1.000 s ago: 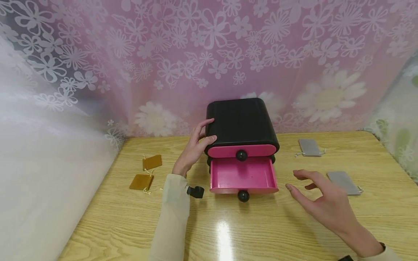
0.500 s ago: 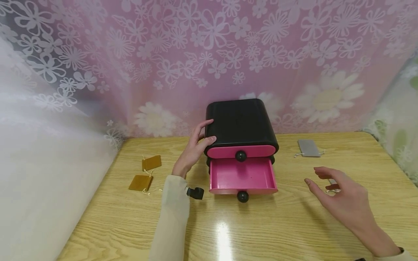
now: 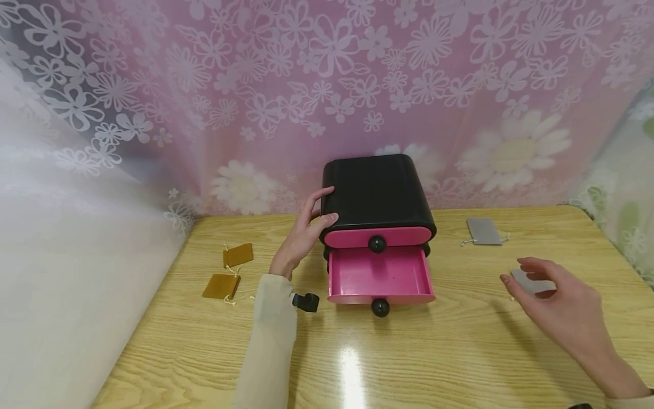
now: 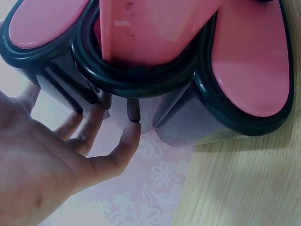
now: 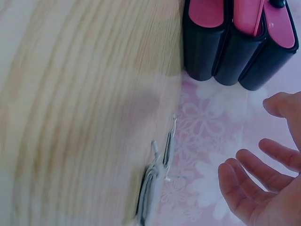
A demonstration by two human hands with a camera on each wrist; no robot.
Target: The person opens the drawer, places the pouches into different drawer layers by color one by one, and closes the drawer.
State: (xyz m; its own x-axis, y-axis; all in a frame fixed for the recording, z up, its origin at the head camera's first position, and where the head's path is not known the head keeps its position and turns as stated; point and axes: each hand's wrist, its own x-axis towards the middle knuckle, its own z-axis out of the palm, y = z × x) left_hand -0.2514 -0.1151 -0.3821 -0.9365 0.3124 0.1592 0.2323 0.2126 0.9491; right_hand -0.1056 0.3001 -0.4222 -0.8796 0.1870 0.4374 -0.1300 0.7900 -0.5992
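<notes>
Pink cloth with white flowers [image 3: 327, 113] hangs behind a wood-grain table [image 3: 409, 363], and close in front of it, near the table's back edge, stands a black three-tier cabinet [image 3: 375, 190]. Its middle drawer [image 3: 380, 277] is pulled out toward the person, pink floor showing, with a round black knob [image 3: 380, 307] on the front; the top drawer [image 3: 347, 237] is pushed in above it. The left hand [image 3: 301, 233] rests against the cabinet's left side, thumb and index finger at the top edge, fingers spread and bent lightly on the wall rather than wrapped round it. Below that hand, a pale sleeve [image 3: 268, 341] and a black wrist device [image 3: 306, 302] lie across the space between the drawer and two brown drawstring pouches: an upper one [image 3: 239, 255] and a lower one [image 3: 219, 286], just beside each other. Well apart on the other side, the right hand [image 3: 567, 309] hovers over the table, fingers loosely curved and holding nothing. It covers part of a nearer grey pouch [image 3: 528, 279], whose full outline is hard to judge from here. A farther grey pouch [image 3: 484, 231] lies flat beyond, its white cords spread to both sides.
</notes>
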